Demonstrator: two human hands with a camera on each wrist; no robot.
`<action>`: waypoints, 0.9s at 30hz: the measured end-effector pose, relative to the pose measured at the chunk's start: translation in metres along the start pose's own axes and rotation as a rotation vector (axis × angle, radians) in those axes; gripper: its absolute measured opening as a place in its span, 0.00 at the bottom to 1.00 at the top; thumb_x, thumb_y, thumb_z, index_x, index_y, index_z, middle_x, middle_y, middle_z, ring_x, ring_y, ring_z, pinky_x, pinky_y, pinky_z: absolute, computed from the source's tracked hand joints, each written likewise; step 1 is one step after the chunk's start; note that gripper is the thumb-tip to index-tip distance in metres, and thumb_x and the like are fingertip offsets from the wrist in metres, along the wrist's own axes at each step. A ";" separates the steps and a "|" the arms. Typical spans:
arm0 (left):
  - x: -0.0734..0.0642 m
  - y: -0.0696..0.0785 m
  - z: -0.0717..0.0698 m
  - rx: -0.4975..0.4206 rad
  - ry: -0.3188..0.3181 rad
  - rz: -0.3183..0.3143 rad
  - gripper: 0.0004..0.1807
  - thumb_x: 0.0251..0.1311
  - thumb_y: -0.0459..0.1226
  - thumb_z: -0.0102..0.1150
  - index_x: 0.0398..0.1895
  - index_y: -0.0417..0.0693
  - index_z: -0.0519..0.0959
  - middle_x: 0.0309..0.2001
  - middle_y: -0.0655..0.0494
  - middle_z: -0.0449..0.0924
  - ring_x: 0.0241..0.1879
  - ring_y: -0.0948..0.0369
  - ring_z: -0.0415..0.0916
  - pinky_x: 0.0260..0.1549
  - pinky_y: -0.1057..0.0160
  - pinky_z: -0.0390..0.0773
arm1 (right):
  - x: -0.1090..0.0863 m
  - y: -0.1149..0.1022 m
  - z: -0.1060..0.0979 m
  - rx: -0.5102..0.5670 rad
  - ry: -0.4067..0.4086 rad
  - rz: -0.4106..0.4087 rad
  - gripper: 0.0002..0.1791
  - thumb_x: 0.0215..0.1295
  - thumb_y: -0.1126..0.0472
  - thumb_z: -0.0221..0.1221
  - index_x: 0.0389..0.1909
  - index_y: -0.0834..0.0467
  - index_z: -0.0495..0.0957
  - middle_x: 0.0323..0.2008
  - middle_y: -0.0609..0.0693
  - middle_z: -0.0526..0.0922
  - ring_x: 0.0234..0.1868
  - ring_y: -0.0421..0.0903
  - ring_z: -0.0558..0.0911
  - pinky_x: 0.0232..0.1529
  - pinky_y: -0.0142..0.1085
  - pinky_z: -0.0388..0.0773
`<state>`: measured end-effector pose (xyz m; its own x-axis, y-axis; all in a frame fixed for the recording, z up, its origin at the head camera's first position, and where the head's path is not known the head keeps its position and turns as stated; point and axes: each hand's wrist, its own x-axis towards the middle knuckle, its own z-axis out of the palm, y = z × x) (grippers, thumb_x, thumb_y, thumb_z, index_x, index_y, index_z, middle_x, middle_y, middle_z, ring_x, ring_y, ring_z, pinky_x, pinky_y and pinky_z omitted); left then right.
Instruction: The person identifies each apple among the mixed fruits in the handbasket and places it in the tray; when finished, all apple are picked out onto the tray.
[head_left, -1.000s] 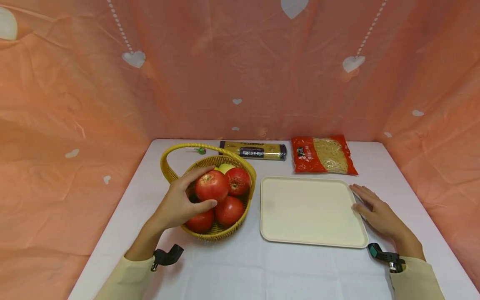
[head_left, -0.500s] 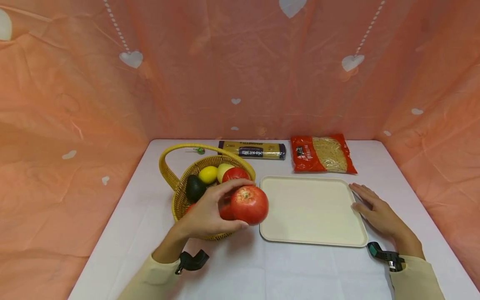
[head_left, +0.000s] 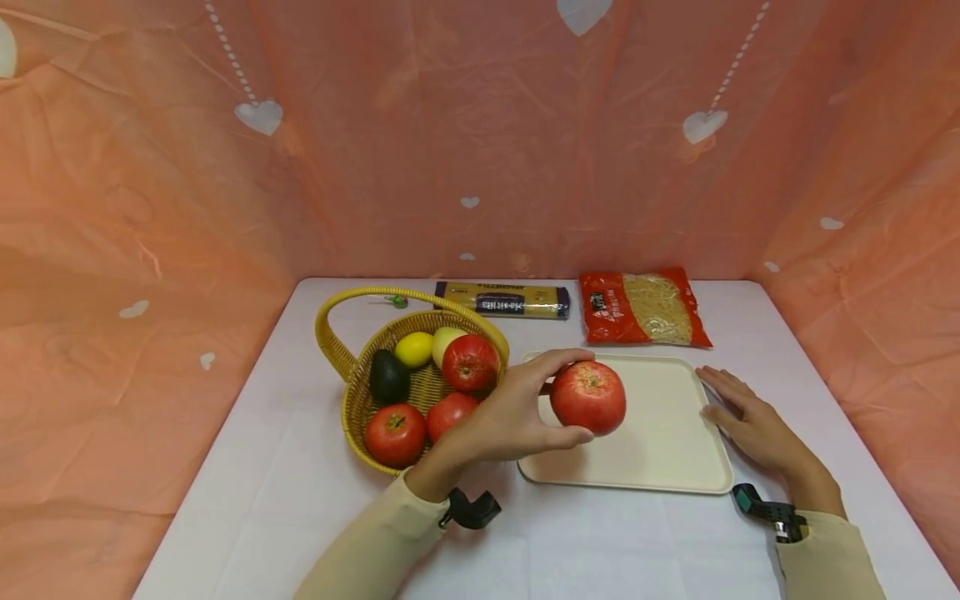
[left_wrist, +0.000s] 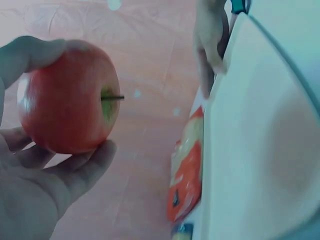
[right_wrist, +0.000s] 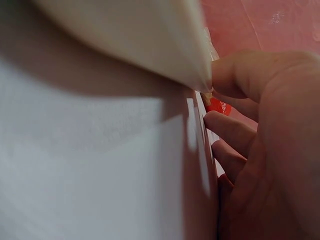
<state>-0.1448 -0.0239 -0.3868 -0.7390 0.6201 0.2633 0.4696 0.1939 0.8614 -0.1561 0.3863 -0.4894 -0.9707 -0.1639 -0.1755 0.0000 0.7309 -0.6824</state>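
We find the left grip (head_left: 517,410) clamped on a glossy, round red apple (head_left: 589,398), stem (left_wrist: 113,98) pointing down above a rectangular cream tray (head_left: 660,442). The right grip (head_left: 759,429), fingers apart, touches the tray.

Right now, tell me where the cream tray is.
In the head view, the cream tray lies right of the yellow basket and nearer than the red bag, with the right hand at its right edge.
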 end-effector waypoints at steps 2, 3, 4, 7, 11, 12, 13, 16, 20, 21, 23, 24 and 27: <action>0.010 -0.001 0.010 0.014 0.000 0.013 0.45 0.57 0.37 0.82 0.78 0.48 0.72 0.73 0.53 0.78 0.66 0.62 0.78 0.63 0.68 0.82 | 0.000 0.000 0.000 0.006 -0.001 0.003 0.42 0.85 0.49 0.57 0.90 0.52 0.49 0.88 0.71 0.43 0.87 0.76 0.38 0.72 0.86 0.42; 0.014 -0.002 0.014 0.027 -0.001 0.020 0.44 0.57 0.37 0.82 0.78 0.48 0.72 0.72 0.53 0.78 0.65 0.62 0.78 0.63 0.69 0.81 | 0.000 0.000 0.000 0.007 -0.001 0.002 0.42 0.85 0.49 0.57 0.90 0.52 0.49 0.87 0.71 0.43 0.87 0.76 0.37 0.73 0.86 0.42; 0.019 -0.003 0.019 0.042 -0.002 0.025 0.44 0.57 0.37 0.82 0.77 0.48 0.73 0.72 0.53 0.78 0.64 0.63 0.78 0.62 0.70 0.81 | -0.001 0.000 0.000 0.007 0.001 -0.001 0.42 0.85 0.49 0.57 0.90 0.52 0.50 0.87 0.71 0.43 0.87 0.75 0.38 0.73 0.86 0.42; 0.033 -0.007 0.031 0.112 0.002 0.033 0.44 0.57 0.40 0.83 0.77 0.48 0.74 0.72 0.55 0.79 0.64 0.65 0.79 0.62 0.72 0.80 | -0.001 0.000 0.000 0.008 0.005 -0.011 0.41 0.85 0.49 0.56 0.90 0.53 0.50 0.87 0.70 0.44 0.87 0.75 0.38 0.74 0.85 0.41; 0.053 -0.015 0.046 0.182 0.007 0.004 0.45 0.57 0.42 0.83 0.78 0.50 0.74 0.75 0.56 0.77 0.69 0.64 0.78 0.64 0.73 0.78 | -0.001 0.000 0.000 0.012 0.005 -0.015 0.41 0.85 0.49 0.56 0.90 0.52 0.51 0.88 0.70 0.44 0.87 0.75 0.38 0.75 0.84 0.39; 0.057 -0.018 0.050 0.191 0.007 -0.010 0.45 0.57 0.43 0.83 0.78 0.51 0.74 0.75 0.56 0.77 0.70 0.63 0.77 0.65 0.72 0.77 | 0.000 0.000 0.000 0.014 0.005 -0.012 0.41 0.85 0.49 0.56 0.90 0.52 0.51 0.88 0.69 0.44 0.87 0.74 0.38 0.75 0.84 0.39; 0.062 -0.020 0.053 0.198 0.003 -0.025 0.45 0.57 0.43 0.83 0.79 0.51 0.74 0.76 0.56 0.76 0.72 0.62 0.76 0.66 0.71 0.77 | 0.000 0.000 0.000 0.013 0.005 -0.013 0.41 0.85 0.48 0.56 0.90 0.52 0.51 0.88 0.70 0.44 0.87 0.75 0.37 0.74 0.84 0.39; 0.076 -0.029 0.065 0.205 -0.006 -0.074 0.45 0.58 0.44 0.83 0.80 0.53 0.73 0.77 0.56 0.74 0.74 0.60 0.73 0.68 0.68 0.77 | 0.000 0.000 0.000 0.012 0.004 -0.006 0.41 0.85 0.47 0.55 0.90 0.51 0.50 0.88 0.69 0.44 0.87 0.75 0.37 0.73 0.85 0.39; 0.094 -0.042 0.081 0.209 -0.028 -0.143 0.45 0.59 0.43 0.82 0.81 0.54 0.72 0.78 0.57 0.74 0.75 0.60 0.73 0.68 0.66 0.78 | 0.001 0.001 0.000 0.014 0.005 -0.010 0.41 0.85 0.47 0.56 0.90 0.50 0.51 0.88 0.69 0.44 0.87 0.74 0.37 0.73 0.85 0.39; 0.098 -0.045 0.085 0.214 -0.035 -0.158 0.45 0.59 0.42 0.82 0.81 0.54 0.72 0.78 0.57 0.74 0.74 0.60 0.73 0.68 0.67 0.77 | 0.001 0.001 0.000 0.015 0.006 -0.013 0.41 0.85 0.47 0.56 0.90 0.50 0.51 0.88 0.69 0.45 0.87 0.74 0.38 0.73 0.85 0.40; 0.106 -0.051 0.092 0.225 -0.051 -0.180 0.45 0.59 0.41 0.82 0.80 0.55 0.72 0.77 0.57 0.75 0.73 0.61 0.74 0.67 0.68 0.78 | 0.002 0.002 0.000 0.017 0.009 -0.023 0.41 0.85 0.48 0.57 0.90 0.51 0.52 0.88 0.69 0.46 0.87 0.75 0.39 0.73 0.86 0.41; 0.109 -0.054 0.096 0.229 -0.056 -0.189 0.45 0.59 0.41 0.82 0.80 0.55 0.73 0.77 0.57 0.75 0.72 0.61 0.75 0.67 0.68 0.77 | 0.002 0.002 0.000 0.018 0.011 -0.027 0.41 0.84 0.49 0.57 0.90 0.51 0.52 0.88 0.69 0.46 0.87 0.75 0.40 0.73 0.86 0.41; 0.119 -0.060 0.107 0.236 -0.061 -0.215 0.44 0.58 0.41 0.83 0.79 0.56 0.74 0.74 0.58 0.78 0.69 0.63 0.76 0.64 0.70 0.78 | 0.001 0.003 0.000 0.019 0.017 -0.038 0.41 0.84 0.50 0.58 0.89 0.51 0.53 0.87 0.70 0.47 0.87 0.75 0.41 0.73 0.86 0.42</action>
<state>-0.2093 0.1193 -0.4534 -0.8066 0.5886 0.0541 0.4104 0.4920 0.7678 -0.1573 0.3882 -0.4917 -0.9740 -0.1797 -0.1377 -0.0320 0.7116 -0.7019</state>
